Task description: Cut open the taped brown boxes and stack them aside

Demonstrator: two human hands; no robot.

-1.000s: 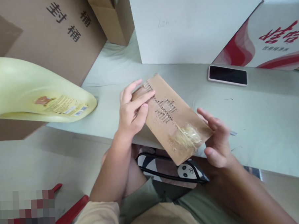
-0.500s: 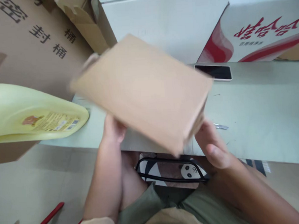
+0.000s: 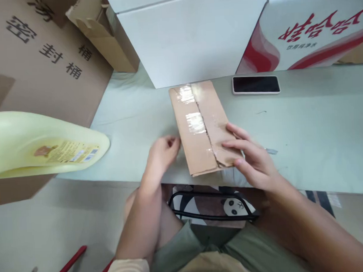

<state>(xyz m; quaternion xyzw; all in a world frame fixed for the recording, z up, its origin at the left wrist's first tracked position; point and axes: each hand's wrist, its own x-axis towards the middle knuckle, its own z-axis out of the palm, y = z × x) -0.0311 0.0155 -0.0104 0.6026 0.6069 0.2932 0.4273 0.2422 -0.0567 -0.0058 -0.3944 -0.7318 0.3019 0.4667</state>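
A small brown cardboard box (image 3: 196, 143) lies on the pale green tabletop, its taped seam facing up. Two strips of clear shiny tape cross the far half of that seam, and at the near end the flaps part slightly. My right hand (image 3: 254, 159) rests on the box's right edge and near corner, its fingers spread. Beside the left edge, close to or touching it, my left hand (image 3: 164, 152) is closed with its fingers curled. Whatever may be between those fingers is hidden.
A phone (image 3: 256, 85) lies behind the box to the right. White cartons (image 3: 192, 39) line the back. A yellow bottle (image 3: 46, 144) and a large brown carton (image 3: 46, 69) stand left. A small silvery piece (image 3: 271, 151) lies beyond my right hand.
The box has come down from the air onto the table and turned, so its taped seam now shows. My left hand has left its near edge; my right hand has moved onto its top.
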